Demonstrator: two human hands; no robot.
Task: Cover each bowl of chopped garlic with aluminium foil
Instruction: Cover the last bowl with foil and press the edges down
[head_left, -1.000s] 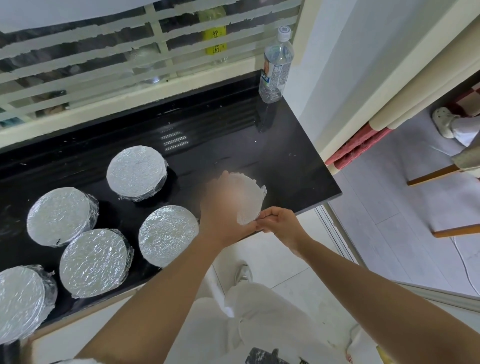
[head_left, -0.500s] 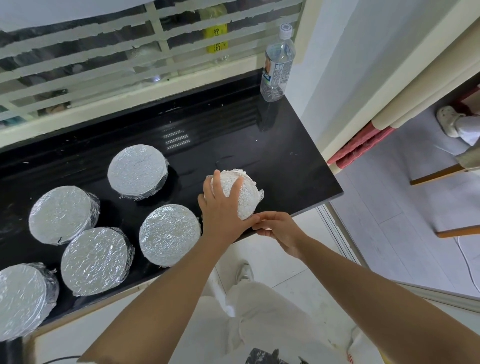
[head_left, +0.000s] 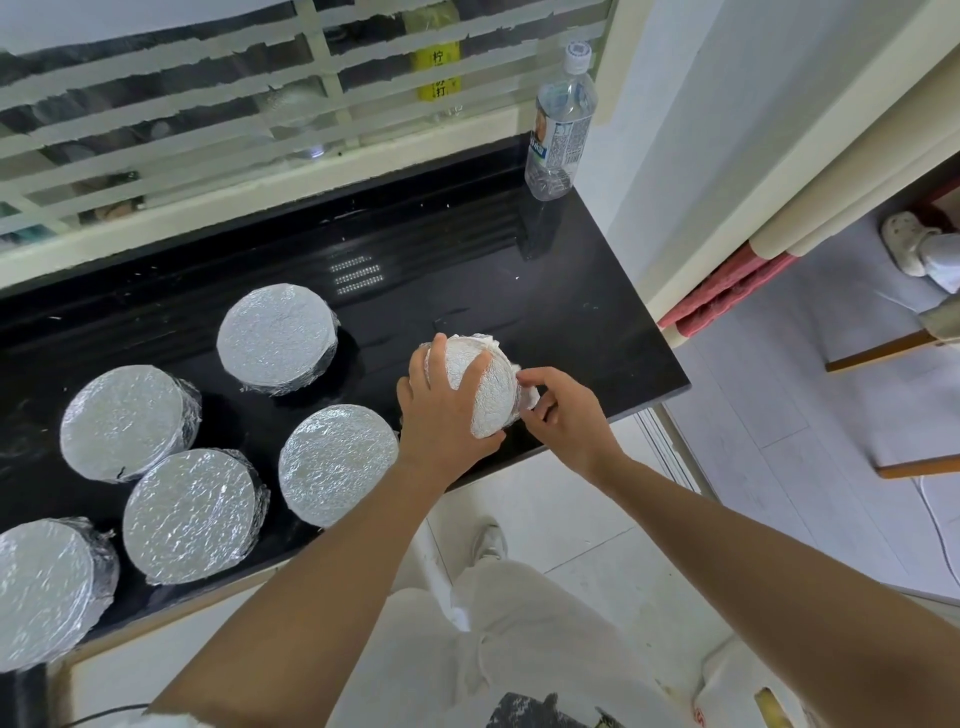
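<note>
The left hand (head_left: 447, 402) lies on top of a bowl (head_left: 491, 387). Its fingers (head_left: 480, 371) are spread over the foil (head_left: 496, 410) that covers the bowl, and the thumb goes around the near rim, so the hand holds the bowl from above. The right hand (head_left: 566, 415) is at the right side of the same bowl. Its thumb and fingertips are pressed together on a crumpled fold of the foil at the rim and pinch it there. The covered top looks tilted toward the right, but I cannot tell if the bowl's base rests flat.

The bowl is on a black counter (head_left: 467, 260), near the front edge and toward the right end. To the left on the same counter stand five more covered bowls (head_left: 337, 462), each with smooth foil on top; two at the front left are touching or almost touching. A water bottle (head_left: 561, 119) stands upright in the back right corner of the counter, beside the wall. Behind the counter is a window with slats (head_left: 208, 119).
</note>
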